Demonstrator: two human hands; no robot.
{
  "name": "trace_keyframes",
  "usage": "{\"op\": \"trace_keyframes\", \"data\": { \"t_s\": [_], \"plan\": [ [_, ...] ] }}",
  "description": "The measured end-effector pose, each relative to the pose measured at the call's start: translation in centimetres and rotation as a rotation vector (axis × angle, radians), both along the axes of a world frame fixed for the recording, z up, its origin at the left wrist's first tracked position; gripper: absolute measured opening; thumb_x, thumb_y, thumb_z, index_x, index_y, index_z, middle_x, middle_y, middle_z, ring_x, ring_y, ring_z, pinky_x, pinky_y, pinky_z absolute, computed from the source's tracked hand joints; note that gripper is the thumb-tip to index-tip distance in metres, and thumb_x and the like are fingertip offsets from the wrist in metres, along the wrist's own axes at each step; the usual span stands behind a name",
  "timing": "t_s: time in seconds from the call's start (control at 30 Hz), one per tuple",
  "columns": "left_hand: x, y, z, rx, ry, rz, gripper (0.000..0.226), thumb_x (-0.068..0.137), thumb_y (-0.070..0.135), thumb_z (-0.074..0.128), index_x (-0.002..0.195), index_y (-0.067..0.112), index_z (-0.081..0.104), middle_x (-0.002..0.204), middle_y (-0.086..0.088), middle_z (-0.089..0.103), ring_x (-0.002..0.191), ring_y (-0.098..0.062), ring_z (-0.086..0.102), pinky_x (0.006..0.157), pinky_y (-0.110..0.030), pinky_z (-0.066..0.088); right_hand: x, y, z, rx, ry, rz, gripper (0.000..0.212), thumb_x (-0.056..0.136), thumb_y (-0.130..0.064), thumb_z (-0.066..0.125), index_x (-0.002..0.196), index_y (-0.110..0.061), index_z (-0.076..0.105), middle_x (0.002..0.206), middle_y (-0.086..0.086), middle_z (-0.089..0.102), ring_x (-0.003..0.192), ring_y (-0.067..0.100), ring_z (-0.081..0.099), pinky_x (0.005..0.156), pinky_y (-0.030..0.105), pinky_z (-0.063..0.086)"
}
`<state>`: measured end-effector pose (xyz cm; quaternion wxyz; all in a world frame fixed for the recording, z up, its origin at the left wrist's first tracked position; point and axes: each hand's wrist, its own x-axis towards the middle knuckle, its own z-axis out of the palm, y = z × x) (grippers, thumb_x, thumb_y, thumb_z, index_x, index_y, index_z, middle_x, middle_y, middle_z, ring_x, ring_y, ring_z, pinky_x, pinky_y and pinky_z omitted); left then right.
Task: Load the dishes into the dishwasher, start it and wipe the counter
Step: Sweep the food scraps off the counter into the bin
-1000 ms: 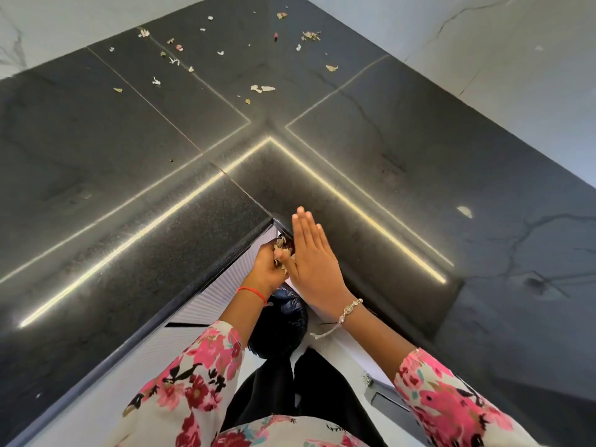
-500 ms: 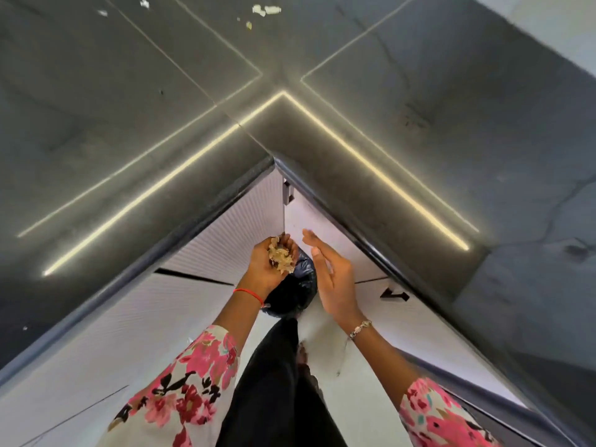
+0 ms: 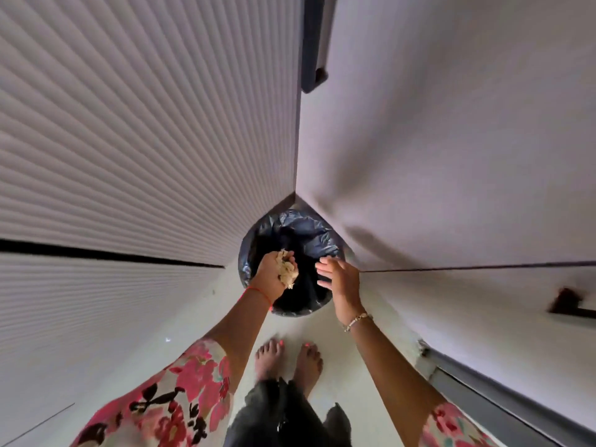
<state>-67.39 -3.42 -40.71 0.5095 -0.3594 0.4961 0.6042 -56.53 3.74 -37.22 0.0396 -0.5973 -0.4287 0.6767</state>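
Note:
My left hand (image 3: 270, 275) is cupped around a handful of pale food scraps (image 3: 286, 271), held just over the left rim of a round bin lined with a black bag (image 3: 292, 229). The bin stands on the floor in the inside corner where the two cabinet runs meet. My right hand (image 3: 340, 279) hovers over the bin's right side, fingers spread and straight, palm turned toward the scraps, holding nothing. The countertop is out of view.
Ribbed white cabinet fronts (image 3: 138, 130) rise on the left, smooth white doors (image 3: 451, 140) on the right with a dark handle (image 3: 567, 304). A grey handle (image 3: 314, 43) hangs near the top. My bare feet (image 3: 288, 358) stand on the pale floor just behind the bin.
Both hands dropped from the counter's edge down to the bin, the left carrying the scraps. My view tilted from the black countertop to the floor and cabinets.

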Motion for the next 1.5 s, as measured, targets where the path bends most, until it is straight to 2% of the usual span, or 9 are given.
{"op": "trace_keyframes", "data": {
  "t_s": [0.2, 0.3, 0.4, 0.6, 0.67, 0.83, 1.07, 1.3, 1.5],
  "plan": [
    [-0.8, 1.1, -9.5, -0.054, 0.054, -0.212, 0.026, 0.096, 0.009, 0.034, 0.091, 0.001, 0.058, 0.081, -0.006, 0.061, 0.055, -0.011, 0.060, 0.044, -0.012, 0.045, -2.9, 0.6, -10.4, -0.029, -0.044, 0.049, 0.036, 0.097, -0.020, 0.045, 0.114, 0.009, 0.058, 0.123, 0.024, 0.058, 0.107, 0.030, 0.057, 0.080, 0.032, 0.048],
    [-1.0, 1.9, -10.5, -0.117, 0.131, -0.363, 0.052, 0.096, 0.032, 0.043, 0.141, 0.007, 0.033, 0.142, -0.006, 0.037, 0.129, -0.024, 0.041, 0.100, -0.016, 0.037, -4.2, 1.1, -11.6, -0.039, -0.097, 0.139, 0.050, 0.100, -0.034, 0.036, 0.128, 0.006, 0.048, 0.138, 0.021, 0.045, 0.129, 0.033, 0.042, 0.105, 0.039, 0.033],
    [-1.5, 2.1, -9.2, -0.113, 0.141, -0.527, 0.067, 0.095, 0.052, 0.034, 0.149, 0.023, 0.007, 0.157, -0.004, 0.006, 0.145, -0.022, 0.006, 0.117, -0.039, 0.005, -4.6, 1.6, -10.9, -0.101, -0.100, 0.241, 0.058, 0.100, -0.044, 0.027, 0.140, -0.003, 0.036, 0.147, 0.013, 0.036, 0.136, 0.025, 0.033, 0.109, 0.032, 0.025],
    [-2.3, 1.3, -0.9, -0.215, 0.389, -0.615, 0.009, 0.095, 0.023, 0.044, 0.100, 0.027, 0.051, 0.128, -0.009, 0.054, 0.106, -0.020, 0.049, 0.082, -0.031, 0.040, -4.1, 1.6, -1.7, 0.094, -0.163, 0.467, 0.053, 0.101, -0.042, 0.026, 0.126, -0.002, 0.050, 0.132, 0.016, 0.052, 0.123, 0.029, 0.048, 0.101, 0.035, 0.036],
    [-2.3, 1.0, 2.8, -0.212, 0.524, -0.671, 0.033, 0.089, 0.008, 0.053, 0.083, 0.037, 0.037, 0.103, -0.002, 0.056, 0.089, -0.016, 0.053, 0.070, -0.023, 0.041, -3.9, 1.7, 2.6, 0.172, -0.210, 0.572, 0.044, 0.100, -0.039, 0.028, 0.100, -0.009, 0.059, 0.101, 0.008, 0.061, 0.102, 0.027, 0.055, 0.092, 0.036, 0.040],
    [-2.2, 0.6, 17.2, -0.221, 0.621, -0.877, 0.035, 0.090, 0.015, 0.042, 0.121, 0.014, 0.056, 0.084, 0.012, 0.051, 0.076, 0.000, 0.048, 0.077, -0.020, 0.044, -3.5, 2.2, 16.2, 0.336, -0.307, 0.831, 0.041, 0.100, -0.036, 0.031, 0.093, -0.007, 0.058, 0.098, 0.018, 0.060, 0.098, 0.027, 0.055, 0.087, 0.033, 0.039],
    [-2.3, -0.4, 39.0, -0.121, 0.952, -1.127, 0.034, 0.088, -0.004, 0.042, 0.116, -0.002, 0.060, 0.097, -0.011, 0.069, 0.088, -0.012, 0.062, 0.081, -0.020, 0.048, -3.6, 2.1, 36.2, 0.479, -0.224, 0.975, 0.042, 0.098, -0.035, 0.037, 0.110, -0.001, 0.057, 0.115, 0.020, 0.060, 0.108, 0.033, 0.056, 0.087, 0.034, 0.044],
    [-3.5, -0.6, 50.0, 0.020, 1.222, -1.024, 0.031, 0.092, -0.005, 0.032, 0.099, -0.012, 0.062, 0.093, -0.027, 0.067, 0.061, -0.003, 0.062, 0.078, -0.029, 0.056, -5.5, 2.6, 47.3, 0.732, -0.029, 1.013, 0.033, 0.096, -0.026, 0.043, 0.066, -0.013, 0.048, 0.077, 0.010, 0.055, 0.059, 0.015, 0.044, 0.053, 0.022, 0.034],
    [-7.7, 2.1, 55.6, 0.010, 1.386, -0.924, 0.034, 0.087, -0.008, 0.032, 0.102, -0.008, 0.062, 0.096, -0.025, 0.068, 0.059, -0.004, 0.061, 0.048, -0.004, 0.040, -8.9, 6.5, 52.1, 0.856, 0.036, 0.858, 0.042, 0.095, -0.025, 0.046, 0.076, 0.010, 0.056, 0.067, 0.017, 0.054, 0.061, 0.019, 0.046, 0.058, 0.028, 0.041]
  ]
}}
